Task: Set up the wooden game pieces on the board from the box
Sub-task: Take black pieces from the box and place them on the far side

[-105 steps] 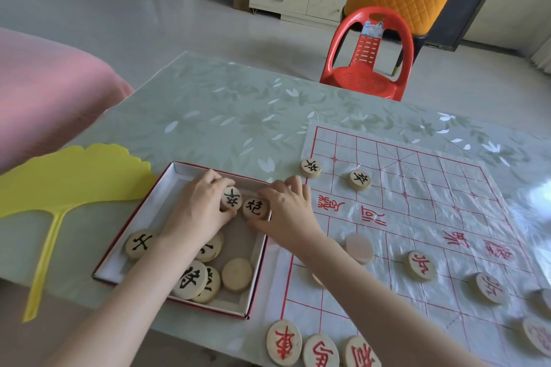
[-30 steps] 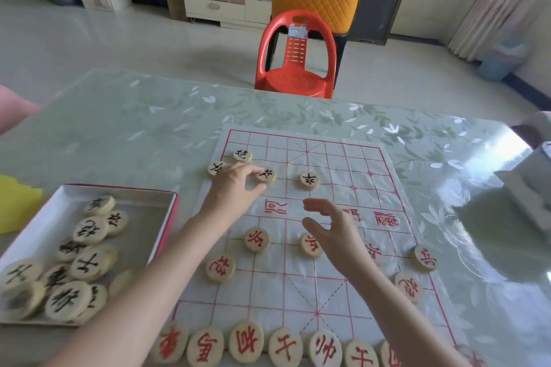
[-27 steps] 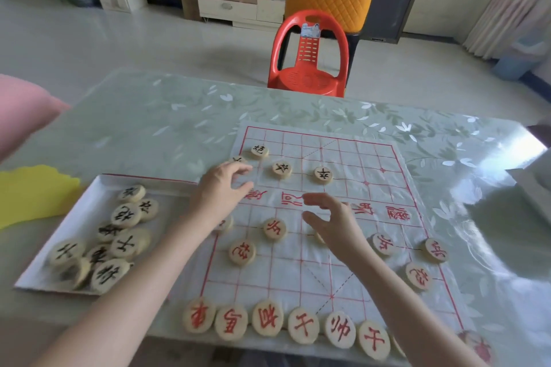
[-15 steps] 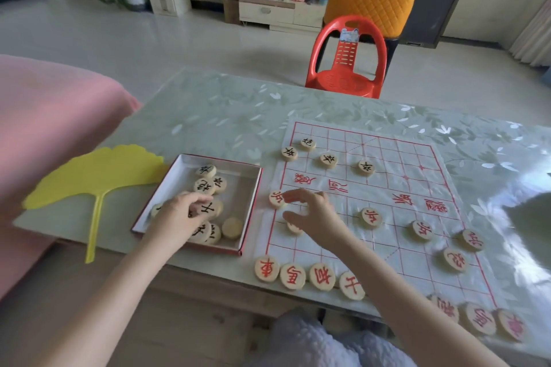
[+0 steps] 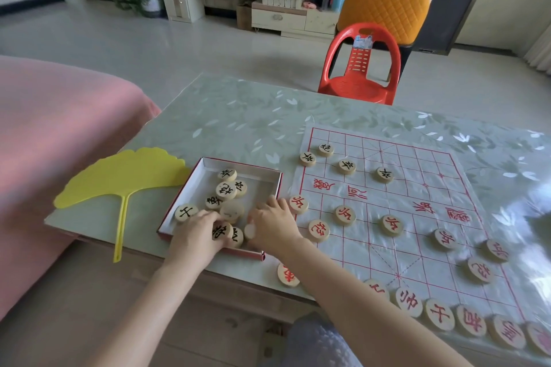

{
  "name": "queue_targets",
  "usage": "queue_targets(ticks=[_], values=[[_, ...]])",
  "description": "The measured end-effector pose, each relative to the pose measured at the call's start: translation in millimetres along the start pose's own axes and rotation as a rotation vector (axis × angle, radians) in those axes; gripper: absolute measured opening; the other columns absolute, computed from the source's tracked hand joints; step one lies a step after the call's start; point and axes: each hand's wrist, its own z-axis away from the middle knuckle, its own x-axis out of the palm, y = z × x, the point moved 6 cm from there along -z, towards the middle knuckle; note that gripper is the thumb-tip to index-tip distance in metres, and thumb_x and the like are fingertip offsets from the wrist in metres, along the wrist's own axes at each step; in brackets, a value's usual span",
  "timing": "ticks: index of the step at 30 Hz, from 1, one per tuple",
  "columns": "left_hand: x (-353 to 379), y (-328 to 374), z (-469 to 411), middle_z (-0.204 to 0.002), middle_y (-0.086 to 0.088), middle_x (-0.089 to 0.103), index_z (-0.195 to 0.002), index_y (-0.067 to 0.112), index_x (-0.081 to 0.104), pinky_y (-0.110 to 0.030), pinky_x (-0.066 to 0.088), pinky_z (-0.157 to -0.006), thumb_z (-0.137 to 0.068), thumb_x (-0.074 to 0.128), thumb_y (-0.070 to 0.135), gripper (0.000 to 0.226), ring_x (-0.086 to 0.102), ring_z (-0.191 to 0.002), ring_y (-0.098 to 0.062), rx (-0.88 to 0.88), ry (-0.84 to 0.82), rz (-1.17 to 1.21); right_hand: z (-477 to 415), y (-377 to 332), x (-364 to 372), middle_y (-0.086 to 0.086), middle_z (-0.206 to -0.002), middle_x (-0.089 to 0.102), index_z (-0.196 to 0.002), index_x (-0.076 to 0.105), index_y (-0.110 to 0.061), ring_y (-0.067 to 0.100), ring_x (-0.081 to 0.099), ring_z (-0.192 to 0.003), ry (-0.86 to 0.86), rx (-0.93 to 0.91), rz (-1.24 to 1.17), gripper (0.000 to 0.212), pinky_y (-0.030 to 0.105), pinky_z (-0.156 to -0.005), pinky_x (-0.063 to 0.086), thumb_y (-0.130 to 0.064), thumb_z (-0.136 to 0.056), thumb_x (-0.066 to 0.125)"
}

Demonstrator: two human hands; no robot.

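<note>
On the bench (image 5: 238, 116), beside the part-filled board (image 5: 417, 158), fetching from the box (image 5: 238, 165): pinching, with the left hand (image 5: 195, 237), a black piece (image 5: 221, 231); curling the right hand (image 5: 274, 225) by a pale piece (image 5: 250, 231), hold untellable. Likely next: carrying it to the far rows.

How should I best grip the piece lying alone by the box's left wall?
Pinch the piece across its rim from straight above: it lies flat, face up, and the box wall stands close on its left, blocking a side approach.
</note>
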Motion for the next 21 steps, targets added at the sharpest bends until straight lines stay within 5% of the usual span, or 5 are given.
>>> queue_targets(ticks=[7,14,21], values=[[-0.5,-4.0,1.5,-0.112,0.003,0.058,-0.111,0.021,0.061,-0.024,0.04,-0.076,-0.071,0.075,0.025,0.043,0.057,-0.102,-0.018,-0.006,0.07,0.094,-12.6,10.7,-4.3,0.013,-0.101,0.066,-0.107,0.055,-0.007,0.029,0.051,-0.107,0.135,0.054,0.004,0.027,0.037,-0.093,0.027,-0.02,-0.094,0.035],[-4.5,-0.5,1.8,-0.101,0.003,0.053,-0.102,0.016,0.064,-0.033,0.051,-0.075,-0.063,0.081,0.013,0.043,0.059,-0.088,-0.02,0.089,0.179,0.249,-28.5,25.2,1.7,0.01,-0.12,0.057,-0.125,0.048,-0.012,0.029,0.032,-0.119,0.083,0.075,-0.026,0.036,0.036,-0.098,0.024,-0.011,-0.09,0.04],[-2.9,-5.8,1.6,-0.099,0.002,0.053,-0.102,0.015,0.065,-0.043,0.055,-0.079,-0.06,0.082,0.007,0.046,0.053,-0.089,-0.014,0.08,0.215,0.358,-28.6,29.3,13.8,0.009,-0.123,0.053,-0.123,0.049,-0.011,0.029,0.031,-0.12,-0.004,0.072,-0.036,0.042,0.038,-0.099,0.021,-0.033,-0.087,0.05]])
